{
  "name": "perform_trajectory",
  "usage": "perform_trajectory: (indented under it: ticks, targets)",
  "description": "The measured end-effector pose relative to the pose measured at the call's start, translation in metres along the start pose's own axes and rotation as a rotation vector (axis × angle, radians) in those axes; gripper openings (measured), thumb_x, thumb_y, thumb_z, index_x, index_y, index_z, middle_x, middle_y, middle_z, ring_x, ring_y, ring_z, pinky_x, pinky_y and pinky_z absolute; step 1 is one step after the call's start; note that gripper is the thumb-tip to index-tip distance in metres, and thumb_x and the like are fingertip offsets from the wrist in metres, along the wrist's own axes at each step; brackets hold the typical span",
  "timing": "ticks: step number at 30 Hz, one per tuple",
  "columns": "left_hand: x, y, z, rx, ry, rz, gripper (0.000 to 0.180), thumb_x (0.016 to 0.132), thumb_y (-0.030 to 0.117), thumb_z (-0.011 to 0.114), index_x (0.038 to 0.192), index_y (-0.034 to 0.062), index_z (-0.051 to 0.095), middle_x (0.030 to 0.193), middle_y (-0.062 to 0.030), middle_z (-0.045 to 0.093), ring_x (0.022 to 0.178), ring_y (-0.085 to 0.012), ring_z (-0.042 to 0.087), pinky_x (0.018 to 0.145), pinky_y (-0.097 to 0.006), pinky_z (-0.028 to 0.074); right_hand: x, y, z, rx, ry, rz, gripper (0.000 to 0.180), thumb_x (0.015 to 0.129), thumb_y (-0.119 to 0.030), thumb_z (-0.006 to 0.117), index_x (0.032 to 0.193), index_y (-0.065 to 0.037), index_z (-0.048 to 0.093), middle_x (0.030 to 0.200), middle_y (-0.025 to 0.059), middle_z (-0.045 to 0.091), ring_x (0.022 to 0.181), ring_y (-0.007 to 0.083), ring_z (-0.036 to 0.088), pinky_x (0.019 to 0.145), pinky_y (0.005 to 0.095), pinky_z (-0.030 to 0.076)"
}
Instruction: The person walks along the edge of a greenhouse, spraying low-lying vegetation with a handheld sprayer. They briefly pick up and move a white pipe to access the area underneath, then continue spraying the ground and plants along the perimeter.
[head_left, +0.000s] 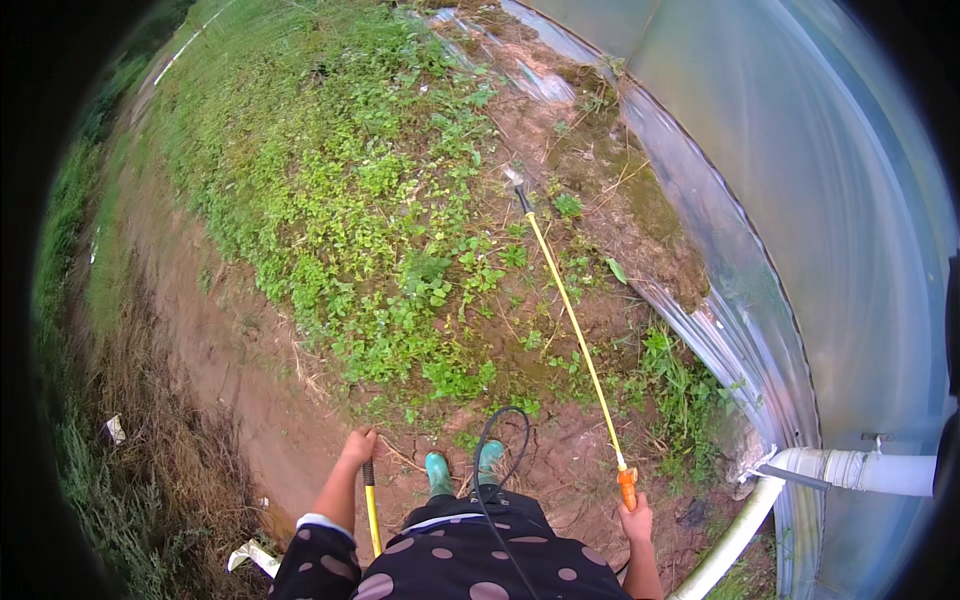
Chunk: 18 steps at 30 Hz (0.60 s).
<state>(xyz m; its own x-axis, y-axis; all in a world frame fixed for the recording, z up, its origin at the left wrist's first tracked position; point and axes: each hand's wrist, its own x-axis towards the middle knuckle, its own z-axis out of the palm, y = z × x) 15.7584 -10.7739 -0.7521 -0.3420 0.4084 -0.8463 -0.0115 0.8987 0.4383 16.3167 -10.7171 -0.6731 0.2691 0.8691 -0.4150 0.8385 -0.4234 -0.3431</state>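
The yellow spray lance (pixel 570 310) runs from the right hand (pixel 636 521) up and away over the ground, slanting toward the upper left, with its dark nozzle tip (pixel 520 192) hanging over bare soil beside the weeds. The right hand is closed around the orange grip (pixel 627 487) at the near end of the lance, low in the view and right of the person's body. The left hand (pixel 360 445) is closed on the top of a yellow pump lever (pixel 371 510), which runs down beside the spotted dark sleeve (pixel 325 560). A thin black hose (pixel 500 450) loops up from the person's front in an arch over the boots and drops back down toward the body. Two teal rubber boots (pixel 438 474) stand side by side on cracked brown earth just ahead of the body, between the two hands.

Beyond the boots lies a broad patch of low green weeds (pixel 360 200), thick to the left of the lance and thinner, mixed with dry stalks, under it. A bare dirt path (pixel 220 330) curves along the left of the weeds, with dry brown grass (pixel 150 470) and a few scraps of white litter (pixel 115 430) on its outer side. To the right, the clear plastic wall of a greenhouse (pixel 800 200) curves along the soil edge. Near its lower corner a white pipe (pixel 860 470) comes out of the wall and a pale hose (pixel 735 540) bends down from it toward the bottom edge, close to the right hand but apart from it
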Motion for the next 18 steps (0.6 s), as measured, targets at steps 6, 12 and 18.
perform_trajectory:
  ticks: [6, 12, 18]
  targets:
    - [-0.130, 0.055, -0.057, -0.826, -0.808, 0.391, 0.024, 0.082, 0.022, 0.052, 0.077, -0.0014, 0.053, 0.055, -0.0077, 0.054, 0.045, -0.0189, 0.052, 0.054, -0.033, 0.047, -0.003, 0.007, -0.006, -0.081, -0.003, -0.054, 0.027, 0.069, -0.031, 0.060, 0.087, -0.011, 0.055, 0.077, 0.0163, 0.058, 0.073, 0.0346, 0.056, 0.065, 0.0406, 0.045]
    - [-0.242, 0.117, -0.066, -0.697, -1.530, 1.002, 0.021, 0.078, 0.014, 0.055, 0.078, -0.0069, 0.057, 0.062, -0.0143, 0.059, 0.054, -0.0242, 0.059, 0.051, -0.034, 0.048, 0.004, -0.004, -0.011, -0.175, -0.087, 0.041, 0.029, 0.069, -0.036, 0.058, 0.086, -0.012, 0.056, 0.076, 0.0153, 0.059, 0.074, 0.0330, 0.057, 0.066, 0.0410, 0.044]
    - [-0.233, 0.133, -0.035, -0.235, -0.154, 0.592, 0.026, 0.079, 0.006, 0.048, 0.104, -0.0008, 0.049, 0.070, -0.0067, 0.059, 0.065, -0.0116, 0.056, 0.062, -0.024, 0.045, -0.021, 0.025, -0.007, -0.260, -0.024, 0.188, 0.036, 0.065, -0.041, 0.061, 0.078, -0.008, 0.062, 0.068, 0.0167, 0.059, 0.069, 0.0324, 0.059, 0.063, 0.0396, 0.046]
